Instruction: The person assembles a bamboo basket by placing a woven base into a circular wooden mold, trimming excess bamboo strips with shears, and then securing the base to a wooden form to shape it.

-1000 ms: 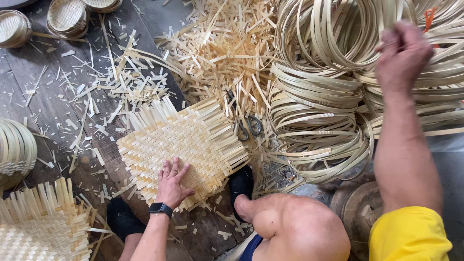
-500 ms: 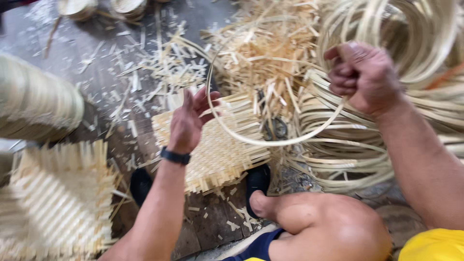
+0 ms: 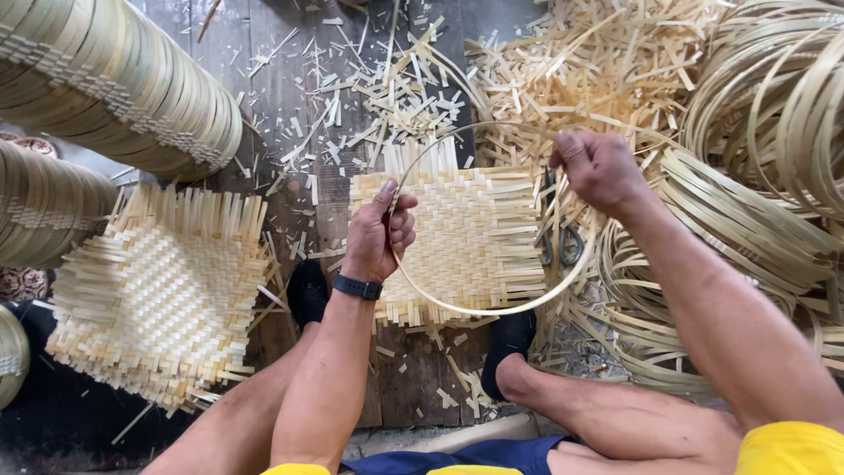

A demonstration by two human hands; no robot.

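Both of my hands hold one thin bamboo hoop (image 3: 492,310) above a square woven bamboo mat (image 3: 475,233) that lies on the plank floor between my feet. My left hand (image 3: 380,236), with a dark wristband, pinches the hoop's left side. My right hand (image 3: 600,170) grips its upper right part. The hoop hangs roughly level over the mat, about as wide as it. My black shoes (image 3: 308,290) sit on either side of the mat's near edge.
A stack of woven mats (image 3: 158,290) lies at the left. Stacked round baskets (image 3: 114,79) fill the upper left. Piles of bamboo hoops (image 3: 774,141) crowd the right. Scissors (image 3: 563,242) lie beside the mat. Bamboo offcuts (image 3: 387,88) litter the floor.
My right hand has pulled one hoop from the pile at the right and brought it over the mat. My left hand left the mat and took hold of the hoop's left side.
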